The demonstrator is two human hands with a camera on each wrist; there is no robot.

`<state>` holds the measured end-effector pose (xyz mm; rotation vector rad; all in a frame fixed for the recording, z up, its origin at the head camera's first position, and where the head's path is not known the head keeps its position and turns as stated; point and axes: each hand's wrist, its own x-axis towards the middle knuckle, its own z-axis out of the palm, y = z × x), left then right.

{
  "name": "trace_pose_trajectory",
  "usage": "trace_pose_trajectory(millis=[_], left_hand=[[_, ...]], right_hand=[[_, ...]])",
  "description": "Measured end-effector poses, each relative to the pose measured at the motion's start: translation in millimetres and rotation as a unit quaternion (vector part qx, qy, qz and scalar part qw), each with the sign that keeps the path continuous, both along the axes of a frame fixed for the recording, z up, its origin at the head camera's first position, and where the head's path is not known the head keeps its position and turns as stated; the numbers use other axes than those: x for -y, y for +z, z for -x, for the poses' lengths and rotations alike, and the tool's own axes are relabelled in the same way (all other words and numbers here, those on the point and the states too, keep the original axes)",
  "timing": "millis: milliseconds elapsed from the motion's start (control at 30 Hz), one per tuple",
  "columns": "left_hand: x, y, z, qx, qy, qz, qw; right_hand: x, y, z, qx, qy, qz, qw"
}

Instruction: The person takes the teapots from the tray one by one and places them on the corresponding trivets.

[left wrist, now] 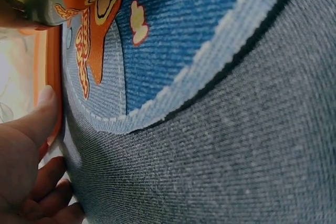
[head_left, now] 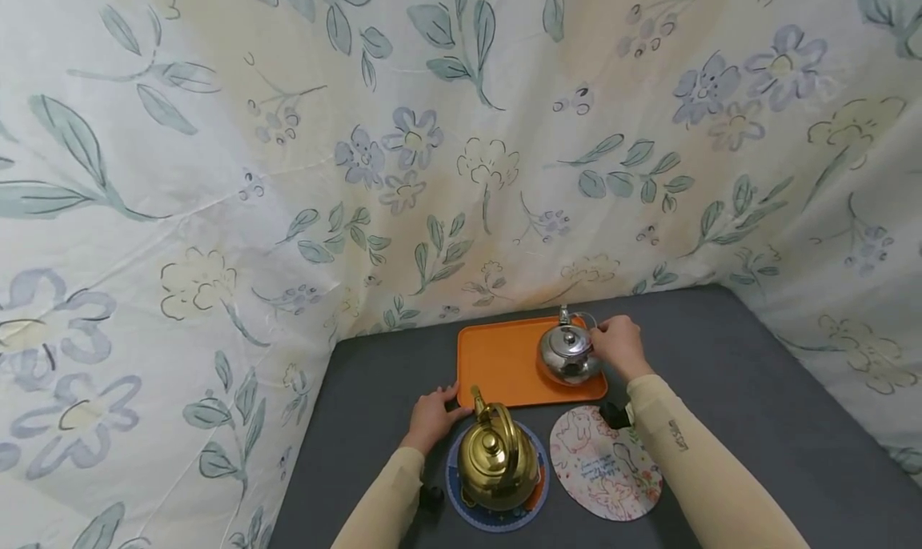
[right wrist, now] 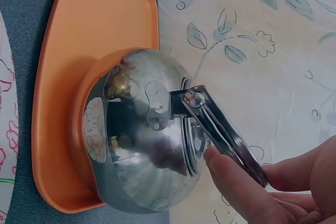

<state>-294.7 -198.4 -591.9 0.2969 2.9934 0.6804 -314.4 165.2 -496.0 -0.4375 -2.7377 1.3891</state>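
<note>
My right hand point(head_left: 621, 346) pinches the handle point(right wrist: 231, 139) of a shiny silver kettle point(head_left: 563, 365) between thumb and fingers. The kettle is at the right end of an orange tray point(head_left: 497, 361), its spout toward the back wall. Whether its base touches the tray everywhere is hard to tell. At the tray's near left corner, my left hand point(head_left: 430, 418) holds the rim, with the thumb point(left wrist: 44, 106) on the front edge. Just right of that hand, a gold kettle point(head_left: 490, 469) stands on a round blue denim-look mat point(head_left: 497, 522).
A round pink-and-white patterned mat point(head_left: 601, 473) lies right of the gold kettle, under my right forearm. Dark grey cloth covers the table point(head_left: 382, 381). Flower-printed fabric point(head_left: 432, 173) hangs behind and at both sides.
</note>
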Motion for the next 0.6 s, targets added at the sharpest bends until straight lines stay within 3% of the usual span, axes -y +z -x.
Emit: trace_pose_trajectory(millis=[367,600], left_hand=[[-1.6,2.4,-2.0,0.008,0.005,-0.006,0.9999],[-0.3,-0.2,-2.5,-0.007,0.001,0.002,1.0000]], right_hand=[[-2.5,16.0,-9.7,-0.036,0.009,-0.009,0.999],[-3.8,30.4,-21.7,-0.048,0.028,-0.003,0.998]])
